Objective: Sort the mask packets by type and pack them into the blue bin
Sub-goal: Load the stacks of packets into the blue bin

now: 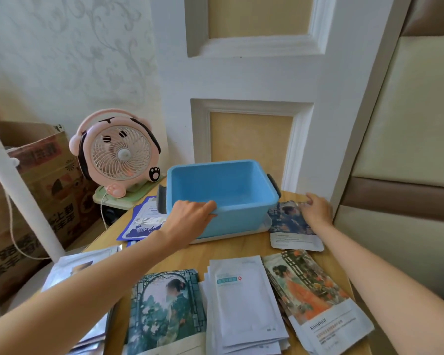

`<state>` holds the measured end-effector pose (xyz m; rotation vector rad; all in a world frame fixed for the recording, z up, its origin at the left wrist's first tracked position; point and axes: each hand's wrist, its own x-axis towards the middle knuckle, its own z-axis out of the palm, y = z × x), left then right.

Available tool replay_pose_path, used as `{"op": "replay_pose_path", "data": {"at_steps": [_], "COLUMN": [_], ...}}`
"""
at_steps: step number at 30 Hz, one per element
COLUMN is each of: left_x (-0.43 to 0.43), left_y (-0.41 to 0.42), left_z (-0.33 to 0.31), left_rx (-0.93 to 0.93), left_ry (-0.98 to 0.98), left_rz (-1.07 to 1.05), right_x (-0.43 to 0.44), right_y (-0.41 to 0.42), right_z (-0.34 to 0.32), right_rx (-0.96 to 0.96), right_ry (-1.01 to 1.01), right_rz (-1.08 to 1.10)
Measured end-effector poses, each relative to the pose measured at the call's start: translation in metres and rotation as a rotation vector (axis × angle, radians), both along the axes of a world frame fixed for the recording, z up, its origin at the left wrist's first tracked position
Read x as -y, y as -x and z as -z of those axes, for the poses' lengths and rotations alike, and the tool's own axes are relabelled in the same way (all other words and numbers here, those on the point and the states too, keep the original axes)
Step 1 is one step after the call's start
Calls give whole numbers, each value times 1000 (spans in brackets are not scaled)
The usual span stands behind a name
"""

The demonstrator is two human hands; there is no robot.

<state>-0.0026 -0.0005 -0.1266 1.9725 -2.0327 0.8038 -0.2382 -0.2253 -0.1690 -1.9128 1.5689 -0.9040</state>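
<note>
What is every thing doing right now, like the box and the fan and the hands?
Blue bin: open, empty, upright.
Left hand: grips the bin's near rim.
Right hand: rests on dark packet beside the bin.
Pink fan: blades look still.
White packets: stacked flat on the table.

Bare table (231, 248) strip, mid-frame: left passable between blue bin (241, 221) and packet stacks (244, 298). Upper left is blocked by fan (121, 152); rear by door (249, 134).
</note>
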Motion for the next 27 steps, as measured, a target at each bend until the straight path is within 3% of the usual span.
{"op": "replay_pose_path", "data": {"at_steps": [2,3,6,9,15,19,23,27], "left_x": [7,12,28,44,45,37,35,32], "left_y": [5,9,17,11,-5,-9,-12,-9], "left_z": [-1,-1,0,11,55,62,66,63], "left_rx": [23,41,90,65,-145,-209,-182,-139], "left_ry": [27,34,6,-62,-397,-436,-427,-383], "left_rz": [12,7,-33,-59,-133,-140,-127,-176], "right_x": [-14,-19,-20,-9,-16,-29,-38,-43], "right_y": [-12,-18,-32,-39,-50,-56,-57,-57], "right_z": [-20,-32,-49,-39,-18,-17,-19,-27], "right_rx": [451,583,701,609,128,190,184,206], "right_ry": [-170,-272,-402,-395,-290,-266,-115,-111], "right_rz": [-160,-249,-407,-386,-323,-336,-300,-351]}}
